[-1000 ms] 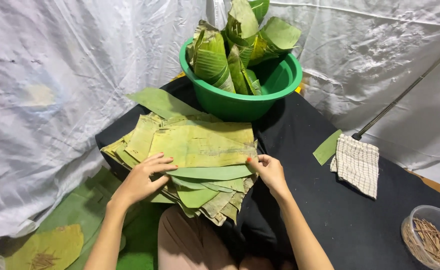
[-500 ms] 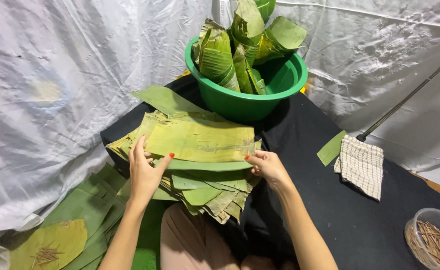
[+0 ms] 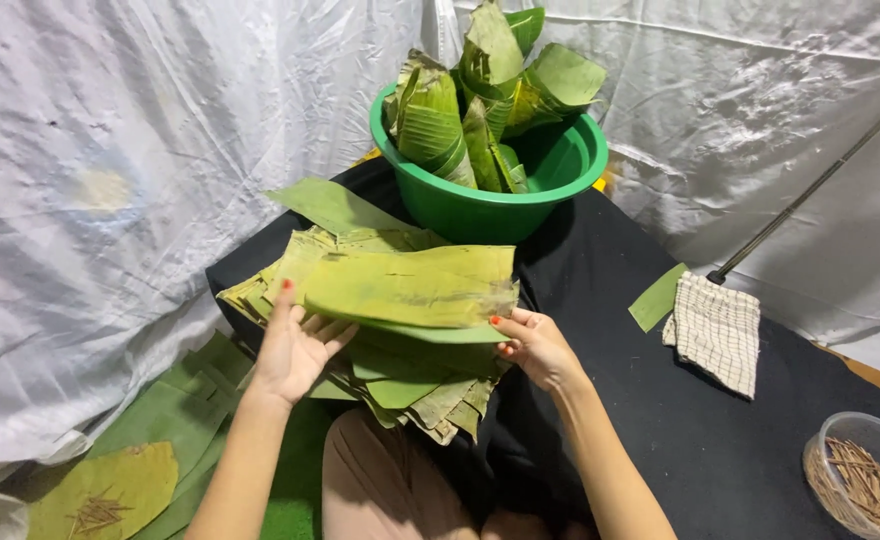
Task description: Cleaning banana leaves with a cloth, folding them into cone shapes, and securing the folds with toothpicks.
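- White crinkled plastic sheeting (image 3: 110,180) hung all around as a backdrop, and a low table under a black cloth (image 3: 660,430) took up the middle of the view.
- A stack of cut banana leaves (image 3: 400,390) lay on the near left part of the cloth, its edges ragged and overhanging toward the person's lap.
- The top leaf (image 3: 410,288) was raised off the stack, roughly level, its long axis running left to right across the person's front.
- The left hand (image 3: 295,345) was under the leaf's left end, palm up with the fingers spread wide, bearing it from below.
- The right hand (image 3: 532,345) pinched the leaf's right near corner, fingers narrowly closed on the edge.
- The leaf thus spanned between the two hands, just ahead of them, with neither hand clearly nearer to its middle.
- Behind the stack, touching or nearly touching it, stood a green plastic basin (image 3: 560,190) holding folded leaf cones (image 3: 460,110).
- To the right, well apart from the hands, lay a checked cloth (image 3: 717,330) with a small leaf strip (image 3: 657,298) beside it.
- A clear container of thin sticks (image 3: 865,480) sat at the far right corner.
- More leaves (image 3: 110,490) lay on the floor at the lower left.
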